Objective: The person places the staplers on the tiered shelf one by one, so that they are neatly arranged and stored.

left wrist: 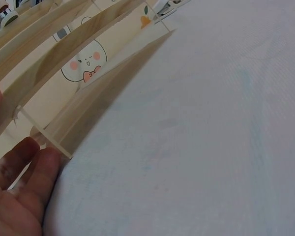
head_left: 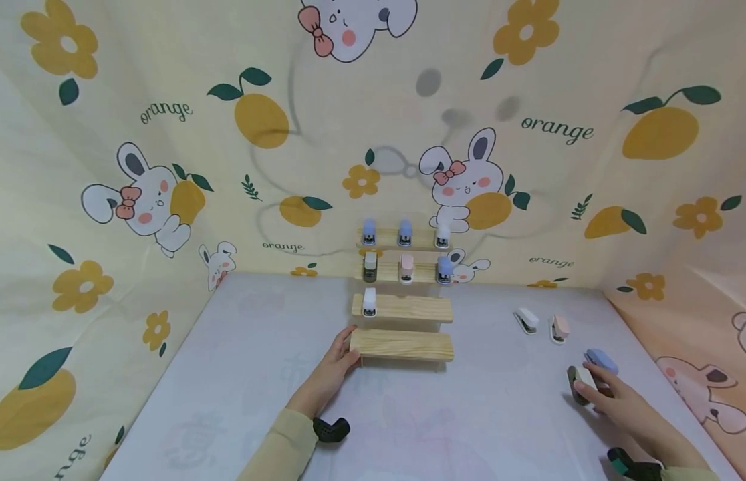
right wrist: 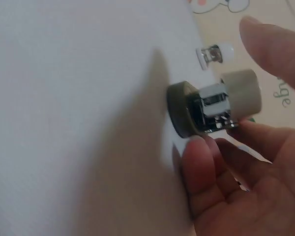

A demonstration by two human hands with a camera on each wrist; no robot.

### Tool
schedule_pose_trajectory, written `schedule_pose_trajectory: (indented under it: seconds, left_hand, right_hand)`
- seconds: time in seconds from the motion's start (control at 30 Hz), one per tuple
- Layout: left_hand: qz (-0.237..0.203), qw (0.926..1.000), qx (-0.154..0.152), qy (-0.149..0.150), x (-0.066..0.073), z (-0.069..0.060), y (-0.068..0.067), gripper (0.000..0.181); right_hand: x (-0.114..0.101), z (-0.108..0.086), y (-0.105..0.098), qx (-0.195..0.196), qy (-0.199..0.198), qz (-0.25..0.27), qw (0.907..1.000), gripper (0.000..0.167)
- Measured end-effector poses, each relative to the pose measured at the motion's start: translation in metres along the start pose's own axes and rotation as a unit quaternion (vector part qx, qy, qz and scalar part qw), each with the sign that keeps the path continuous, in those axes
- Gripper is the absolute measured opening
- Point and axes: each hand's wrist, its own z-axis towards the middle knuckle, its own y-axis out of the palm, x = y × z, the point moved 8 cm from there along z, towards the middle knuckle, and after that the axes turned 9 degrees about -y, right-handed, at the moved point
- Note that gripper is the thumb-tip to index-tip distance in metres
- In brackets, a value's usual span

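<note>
My left hand (head_left: pixel 329 369) holds the left end of a tiered wooden display rack (head_left: pixel 403 345), at its lowest board. In the left wrist view, its fingers (left wrist: pixel 43 169) are beside the clear leg under that board. Small staplers stand on the upper tiers, among them a white stapler (head_left: pixel 369 302) at the left of the third board. Over on the right, my right hand (head_left: pixel 626 404) holds a stapler with a dark green base and cream top (right wrist: pixel 241 96); it is tilted in the right wrist view. A blue stapler (head_left: pixel 601 361) lies just behind that hand.
A white stapler (head_left: pixel 526 321) and a pink stapler (head_left: pixel 559 329) lie on the white tabletop (head_left: pixel 469 414), right of the rack. A patterned cloth (head_left: pixel 361 120) hangs behind the table and down both sides.
</note>
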Motion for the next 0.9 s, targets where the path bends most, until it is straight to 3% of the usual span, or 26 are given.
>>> schedule_pose_trajectory:
  seconds: [0.17, 0.37, 0.47, 0.7, 0.9]
  left_hand:
    - [-0.003, 1.0000, -0.001, 0.001, 0.000, -0.001, 0.000, 0.056]
    - [-0.005, 1.0000, 0.000, 0.004, 0.002, -0.001, -0.001, 0.056]
    - [-0.005, 1.0000, 0.002, 0.002, 0.001, -0.001, -0.001, 0.056]
    - [0.001, 1.0000, 0.007, 0.002, 0.002, -0.001, -0.001, 0.055]
    - [0.004, 0.9999, 0.010, 0.000, 0.002, 0.000, -0.001, 0.055]
  right_hand:
    - [-0.003, -0.002, 0.002, -0.016, -0.017, 0.030, 0.9993, 0.090]
    - [-0.002, 0.003, 0.002, -0.016, -0.010, 0.037, 0.9991, 0.100]
    - [-0.003, 0.006, 0.003, -0.013, -0.011, 0.024, 0.9996, 0.104]
    - [-0.013, 0.011, 0.004, -0.015, -0.043, -0.015, 0.9988, 0.093]
    - [-0.011, 0.006, 0.004, -0.016, -0.017, -0.006, 0.9997, 0.098]
